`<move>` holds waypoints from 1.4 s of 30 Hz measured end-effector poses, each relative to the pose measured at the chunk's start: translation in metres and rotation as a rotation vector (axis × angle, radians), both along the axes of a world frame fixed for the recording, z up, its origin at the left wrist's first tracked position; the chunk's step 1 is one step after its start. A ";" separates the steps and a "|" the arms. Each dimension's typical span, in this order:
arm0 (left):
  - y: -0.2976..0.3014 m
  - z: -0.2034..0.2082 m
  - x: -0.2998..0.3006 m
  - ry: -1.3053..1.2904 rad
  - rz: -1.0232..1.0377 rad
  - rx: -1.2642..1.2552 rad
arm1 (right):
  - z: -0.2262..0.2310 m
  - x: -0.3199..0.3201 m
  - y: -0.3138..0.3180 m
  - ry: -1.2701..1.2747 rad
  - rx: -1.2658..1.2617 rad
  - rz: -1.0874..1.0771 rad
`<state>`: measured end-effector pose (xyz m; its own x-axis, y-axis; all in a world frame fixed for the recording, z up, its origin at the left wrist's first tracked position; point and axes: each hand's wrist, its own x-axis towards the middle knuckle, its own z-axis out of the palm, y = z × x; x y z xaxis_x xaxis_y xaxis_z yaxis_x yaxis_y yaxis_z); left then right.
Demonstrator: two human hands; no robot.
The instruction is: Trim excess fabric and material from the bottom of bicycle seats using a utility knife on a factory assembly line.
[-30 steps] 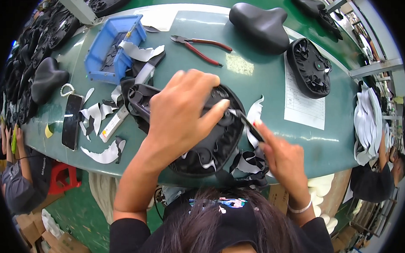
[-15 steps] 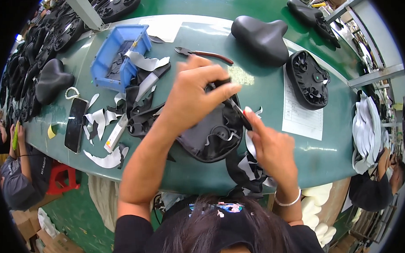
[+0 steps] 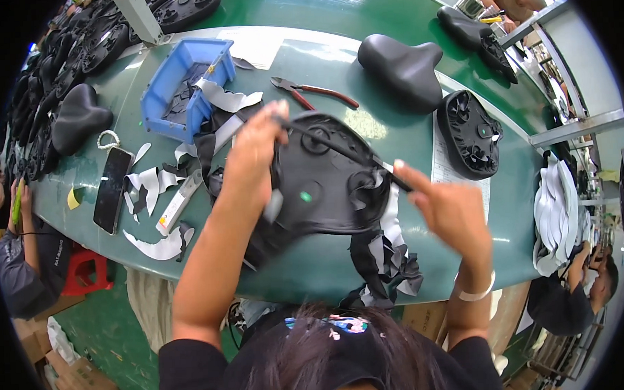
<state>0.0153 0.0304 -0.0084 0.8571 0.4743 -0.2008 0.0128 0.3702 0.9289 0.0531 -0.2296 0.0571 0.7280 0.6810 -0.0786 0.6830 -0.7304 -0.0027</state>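
A black bicycle saddle [image 3: 329, 201] lies underside up on the bench in front of me, with folded cover material along its edge. My left hand [image 3: 252, 152], slightly blurred, is closed on the end of a thin black trimming strip [image 3: 331, 143]. The strip stretches taut across the saddle to its right edge. There my right hand [image 3: 453, 211] grips a small knife [image 3: 398, 180], its blade touching or very near the strip. Black and white scraps [image 3: 383, 261] lie just below the saddle's right side.
A blue bin [image 3: 165, 124] with offcuts, red-handled pliers [image 3: 315, 92], a phone [image 3: 112, 191] and a white box cutter [image 3: 179, 203] surround the work. Two finished saddles, one upright [image 3: 404, 68] and one upturned [image 3: 469, 134], sit at right. Other people work at both sides and far right.
My left hand has moved left, drawing the strip out across the saddle. My right hand with the knife has shifted right. The saddle has turned and more of its underside shows.
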 end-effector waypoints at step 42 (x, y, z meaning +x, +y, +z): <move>-0.001 -0.025 -0.037 0.184 -0.652 1.154 | -0.032 -0.076 -0.050 0.656 0.958 -0.563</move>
